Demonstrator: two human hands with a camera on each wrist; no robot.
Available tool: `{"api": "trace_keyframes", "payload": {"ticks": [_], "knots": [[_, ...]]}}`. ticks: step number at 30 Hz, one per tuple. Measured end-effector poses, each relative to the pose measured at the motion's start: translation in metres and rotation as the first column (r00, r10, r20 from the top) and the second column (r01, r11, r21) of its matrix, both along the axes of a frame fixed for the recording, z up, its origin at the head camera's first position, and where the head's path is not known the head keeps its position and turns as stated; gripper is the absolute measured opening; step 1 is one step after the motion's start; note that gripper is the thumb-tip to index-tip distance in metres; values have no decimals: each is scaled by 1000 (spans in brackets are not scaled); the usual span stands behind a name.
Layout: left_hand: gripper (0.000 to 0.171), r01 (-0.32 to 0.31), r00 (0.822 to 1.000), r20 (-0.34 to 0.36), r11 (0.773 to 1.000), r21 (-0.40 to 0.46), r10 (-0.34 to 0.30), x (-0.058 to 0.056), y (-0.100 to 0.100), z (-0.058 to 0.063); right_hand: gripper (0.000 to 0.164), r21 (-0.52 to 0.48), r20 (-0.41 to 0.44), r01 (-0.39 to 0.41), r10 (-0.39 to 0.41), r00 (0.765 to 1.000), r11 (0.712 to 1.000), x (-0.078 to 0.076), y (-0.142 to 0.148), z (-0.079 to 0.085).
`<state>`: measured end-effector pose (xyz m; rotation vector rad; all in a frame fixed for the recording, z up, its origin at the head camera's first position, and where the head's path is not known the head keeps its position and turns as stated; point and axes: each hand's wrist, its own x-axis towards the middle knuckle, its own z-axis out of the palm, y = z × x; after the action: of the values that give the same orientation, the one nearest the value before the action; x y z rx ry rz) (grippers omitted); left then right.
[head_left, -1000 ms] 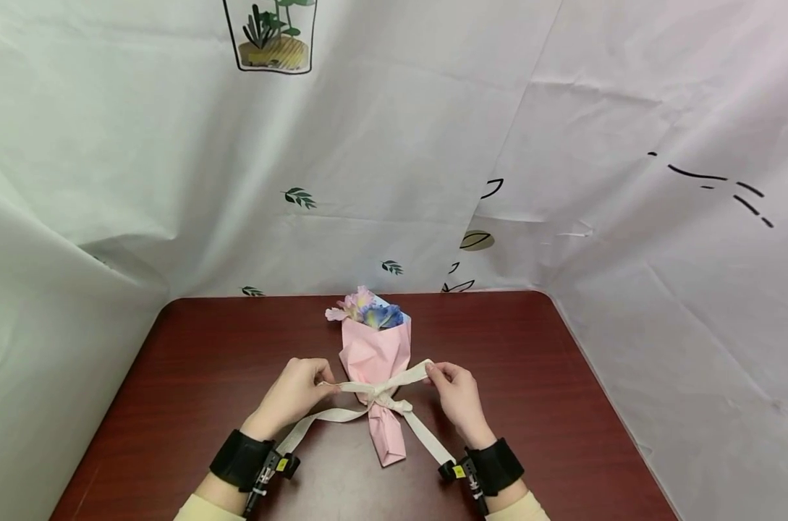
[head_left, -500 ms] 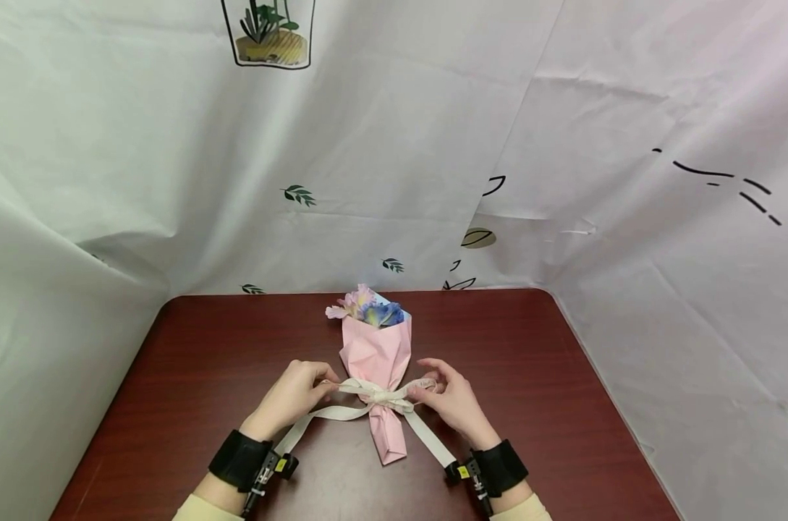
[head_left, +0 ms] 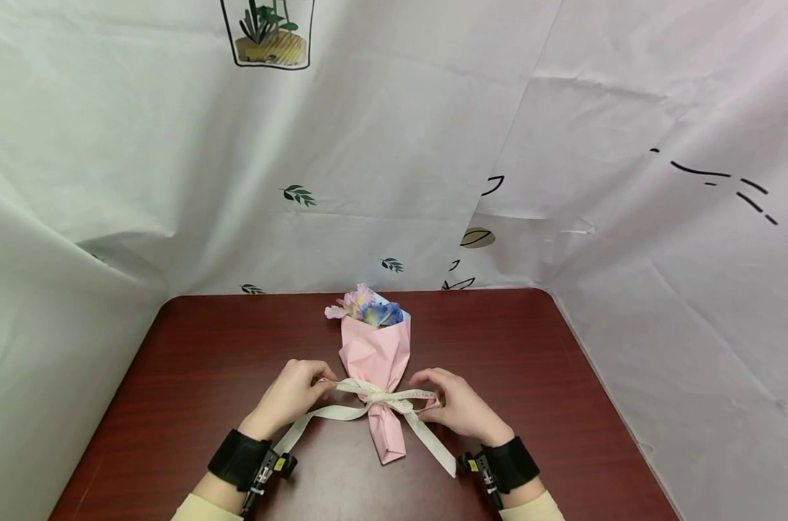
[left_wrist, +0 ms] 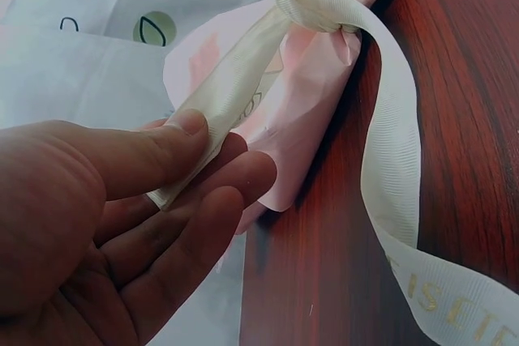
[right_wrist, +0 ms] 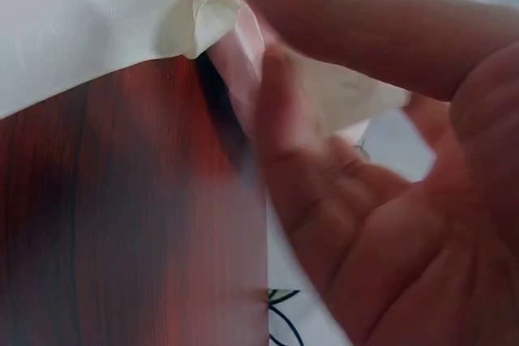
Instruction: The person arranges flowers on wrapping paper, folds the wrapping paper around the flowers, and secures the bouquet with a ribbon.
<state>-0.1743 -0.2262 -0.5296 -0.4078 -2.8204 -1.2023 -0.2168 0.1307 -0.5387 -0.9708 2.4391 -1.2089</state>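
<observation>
A small bouquet lies on the table, a blue flower and a pink one showing above its pink wrapping paper. A cream ribbon is tied round its narrow lower part, with a bow loop to each side and two tails. My left hand pinches the left loop between thumb and fingers; gold lettering marks the left tail in the left wrist view. My right hand is at the right loop, thumb and fingers spread apart about it, blurred in the right wrist view.
The dark red wooden table has rounded far corners. White printed cloth hangs behind it and along both sides. Each wrist wears a black strap with a small camera; the ribbon's tails reach toward these cameras.
My right hand has let the stretched right ribbon end go from its pinch, come lower and slightly outward, and spread round the right loop. The left hand and bouquet have barely moved.
</observation>
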Motion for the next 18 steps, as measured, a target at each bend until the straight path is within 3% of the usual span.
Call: {"api": "trace_keyframes", "payload": {"ticks": [4,7,10,12,14,18], "knots": [[14,3,1000,1,1000,5,-3,0,-1,-2,21,-30,-148,7,-11,989,1000,-3,2,-1],[14,4,1000,2,1000,8,-4,0,-1,-3,8,-55,-171,36,-45,984,998,-4,2,-2],[15,-2,1000,5,1000,6,2,0,-1,-4,3,-107,-38,112,-117,992,988,-3,1,-3],[17,-7,1000,6,1000,5,7,1,-1,-4,9,-164,119,197,-178,977,967,-2,0,-3],[18,-12,1000,2,1000,6,12,1,-1,-4,12,-225,295,300,-228,928,927,-2,-1,-5],[18,-18,1000,-18,1000,8,18,1,-3,-5,14,-292,541,542,-331,773,788,0,-4,-7]]}}
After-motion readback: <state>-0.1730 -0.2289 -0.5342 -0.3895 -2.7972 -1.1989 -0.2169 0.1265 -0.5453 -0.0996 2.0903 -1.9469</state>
